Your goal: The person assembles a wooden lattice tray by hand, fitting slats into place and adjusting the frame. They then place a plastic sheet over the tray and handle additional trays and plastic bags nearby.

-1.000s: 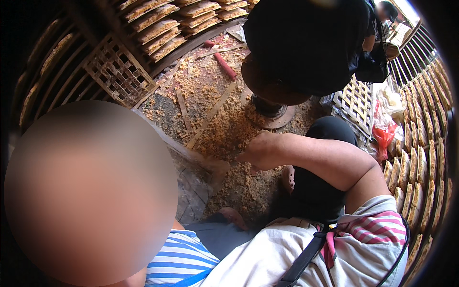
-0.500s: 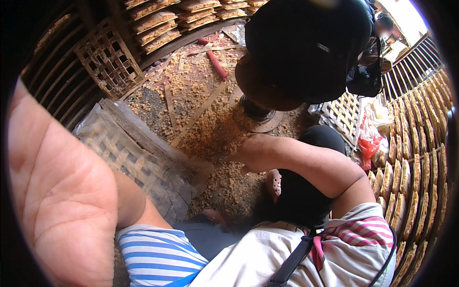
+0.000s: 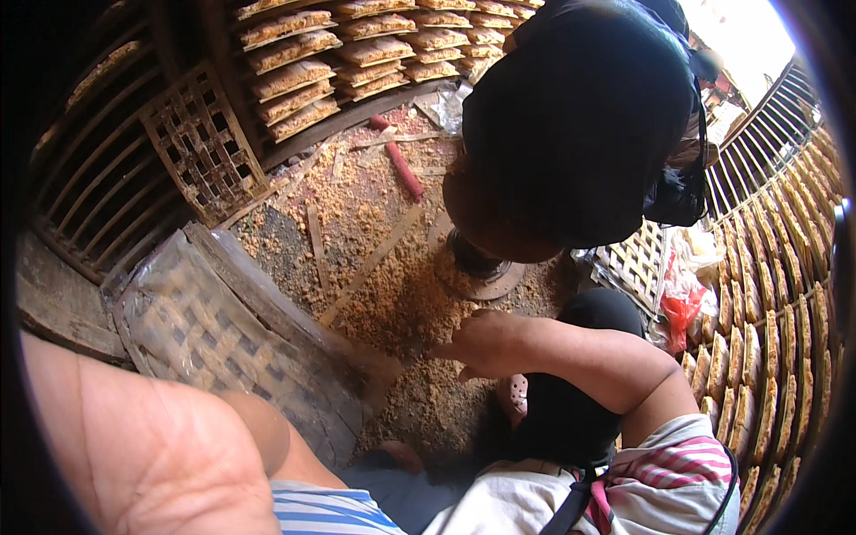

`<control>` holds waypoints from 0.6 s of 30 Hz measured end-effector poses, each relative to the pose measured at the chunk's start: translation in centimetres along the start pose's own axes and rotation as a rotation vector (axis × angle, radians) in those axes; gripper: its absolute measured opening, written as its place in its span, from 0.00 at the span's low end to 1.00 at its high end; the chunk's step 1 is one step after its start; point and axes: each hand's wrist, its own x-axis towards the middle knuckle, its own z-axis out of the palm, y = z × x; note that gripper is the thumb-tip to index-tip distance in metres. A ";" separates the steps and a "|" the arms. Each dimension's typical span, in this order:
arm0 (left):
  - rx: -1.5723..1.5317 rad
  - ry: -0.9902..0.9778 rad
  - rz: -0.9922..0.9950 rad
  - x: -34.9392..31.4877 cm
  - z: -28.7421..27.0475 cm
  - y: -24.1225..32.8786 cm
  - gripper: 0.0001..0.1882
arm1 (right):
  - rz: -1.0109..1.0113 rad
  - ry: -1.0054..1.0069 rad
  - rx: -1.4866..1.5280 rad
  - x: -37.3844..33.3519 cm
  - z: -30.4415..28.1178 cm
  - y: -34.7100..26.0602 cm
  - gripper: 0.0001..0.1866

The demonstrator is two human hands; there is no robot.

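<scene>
Close to the camera at the lower left is my left hand (image 3: pixel 169 455), its palm toward me; its fingers are out of sight. My right hand (image 3: pixel 489 343) hangs over a floor strewn with orange-brown crumbs (image 3: pixel 383 294). Its fingers point left, the thumb stands apart below them, and I see nothing held. Left of these fingers, a brownish blur (image 3: pixel 370 361) overlaps the corner of a plastic-covered woven panel (image 3: pixel 232 330). Beyond my right hand, a large dark rounded shape (image 3: pixel 580 125), whose kind I cannot make out, covers much of the upper middle, above a round disc-like base (image 3: pixel 486 283).
Racks of filled trays (image 3: pixel 374 53) line the back, and more trays (image 3: pixel 758 357) curve along the right. A lattice panel (image 3: pixel 205 143) leans at the left. A red stick (image 3: pixel 404 171) and wooden strips (image 3: pixel 370 267) lie among the crumbs. A red-and-white plastic bag (image 3: pixel 685 294) hangs at the right.
The whole view has tilted up, so the scene sits lower in the picture. My left palm is lower and shows less. My right hand keeps much the same pose over the crumbs.
</scene>
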 end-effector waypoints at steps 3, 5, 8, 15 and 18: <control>0.028 0.043 0.037 -0.3 -0.6 -0.1 0.08 | -0.025 0.045 -0.008 0.0 0.3 0.2 0.31; 0.053 0.047 0.059 -0.2 -0.9 0.1 0.09 | -0.056 0.086 -0.069 0.4 0.6 0.3 0.31; 0.069 0.061 0.117 -0.4 -0.9 0.1 0.10 | -0.026 0.020 -0.054 0.6 1.1 0.4 0.31; 0.071 0.113 0.208 -0.2 -1.4 0.5 0.11 | -0.247 0.339 -0.040 -1.8 0.6 1.8 0.27; 0.100 0.150 0.253 -0.2 -2.2 1.5 0.12 | -0.093 0.564 -0.159 -9.9 -11.2 -3.6 0.22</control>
